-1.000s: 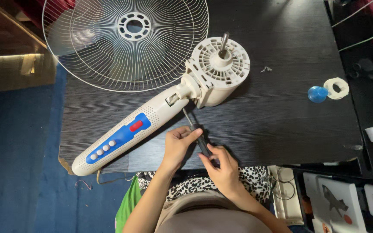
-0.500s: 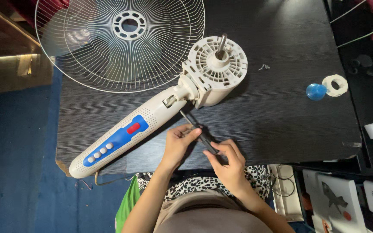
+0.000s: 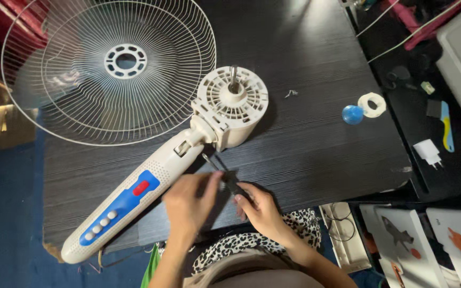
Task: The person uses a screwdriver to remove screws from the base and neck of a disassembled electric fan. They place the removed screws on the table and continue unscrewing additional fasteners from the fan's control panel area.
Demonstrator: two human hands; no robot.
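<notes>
Black-handled slim metal screwdriver sits pinched in both grips: my left hand at seven o'clock, right hand at five, tip toward the cream plastic fan body.

Dark wood-grain table above blue floor

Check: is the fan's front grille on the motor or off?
Off. The wire grille lies flat on the table beside the motor housing, whose shaft is bare.
</notes>
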